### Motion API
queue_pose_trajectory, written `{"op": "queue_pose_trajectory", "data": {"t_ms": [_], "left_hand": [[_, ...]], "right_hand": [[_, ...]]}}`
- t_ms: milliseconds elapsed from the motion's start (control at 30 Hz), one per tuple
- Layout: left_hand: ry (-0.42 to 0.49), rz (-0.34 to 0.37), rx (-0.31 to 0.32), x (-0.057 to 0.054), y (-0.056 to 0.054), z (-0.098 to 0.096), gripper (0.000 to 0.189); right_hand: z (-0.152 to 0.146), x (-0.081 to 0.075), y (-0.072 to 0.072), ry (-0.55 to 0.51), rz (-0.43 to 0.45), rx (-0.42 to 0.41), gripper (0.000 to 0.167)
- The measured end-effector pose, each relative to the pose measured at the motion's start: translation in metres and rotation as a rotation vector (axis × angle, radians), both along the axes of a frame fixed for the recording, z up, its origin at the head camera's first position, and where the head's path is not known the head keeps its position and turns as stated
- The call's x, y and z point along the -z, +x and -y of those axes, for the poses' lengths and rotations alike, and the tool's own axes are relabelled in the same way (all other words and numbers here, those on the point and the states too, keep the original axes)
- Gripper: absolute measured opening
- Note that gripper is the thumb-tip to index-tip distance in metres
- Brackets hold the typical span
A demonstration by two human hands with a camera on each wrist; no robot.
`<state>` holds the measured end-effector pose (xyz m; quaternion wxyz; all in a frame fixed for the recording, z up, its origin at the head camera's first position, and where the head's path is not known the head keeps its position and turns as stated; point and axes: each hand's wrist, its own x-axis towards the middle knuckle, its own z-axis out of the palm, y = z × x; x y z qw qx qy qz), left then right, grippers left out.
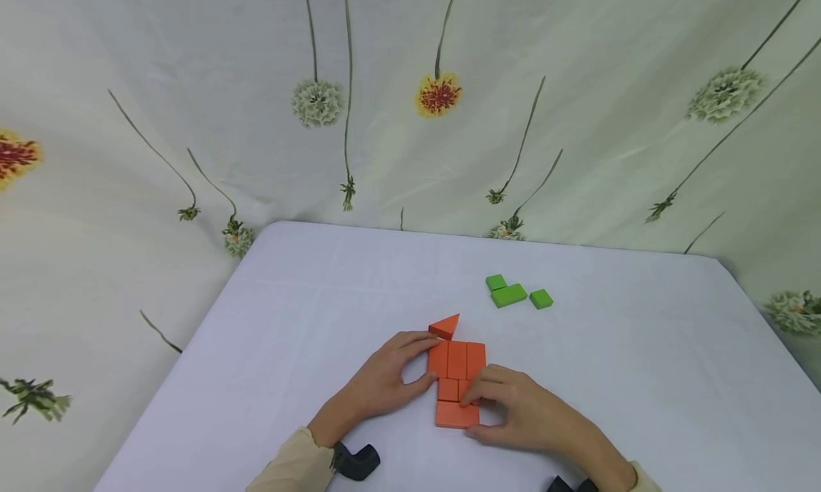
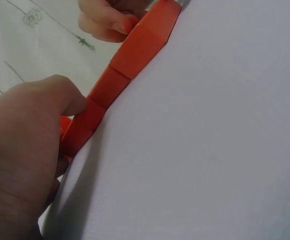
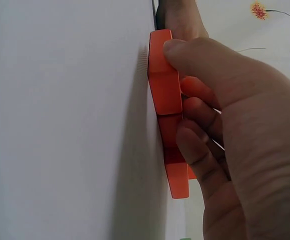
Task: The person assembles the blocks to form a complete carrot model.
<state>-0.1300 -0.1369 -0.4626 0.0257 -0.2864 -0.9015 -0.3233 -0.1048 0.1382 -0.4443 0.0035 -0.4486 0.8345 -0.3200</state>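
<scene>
Flat on the table [image 1: 308, 299], about midway between its left and right edges and well in from the far edge, six red blocks [image 1: 457, 360] lie set together, with a triangle [image 1: 445, 326] just beyond them. The left hand [image 1: 383, 381], fingers relaxed and little bent, touches the blocks' left side, while the right hand [image 1: 526, 410] pinches the wide block [image 1: 454, 417] at their near end between thumb and bent fingers. Three green blocks [image 1: 509, 296] lie nearer the far edge.
</scene>
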Motion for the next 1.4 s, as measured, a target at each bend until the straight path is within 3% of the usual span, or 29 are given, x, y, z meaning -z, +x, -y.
{"op": "queue_pose_trajectory", "data": {"t_ms": [400, 933, 1267, 1400], "left_hand": [[-0.002, 0.004, -0.005, -0.001, 0.000, 0.000, 0.052], [0.002, 0.010, -0.004, -0.002, 0.000, 0.000, 0.051], [-0.004, 0.012, -0.006, -0.001, -0.001, 0.000, 0.052], [0.006, 0.006, 0.001, -0.001, -0.001, 0.000, 0.051]], "right_hand": [[-0.001, 0.002, -0.003, -0.005, -0.100, -0.023, 0.026], [-0.005, -0.003, -0.008, -0.066, -0.042, 0.003, 0.031], [0.000, -0.013, -0.018, -0.077, -0.002, 0.082, 0.031], [0.001, -0.013, -0.022, -0.070, -0.035, 0.122, 0.031]]}}
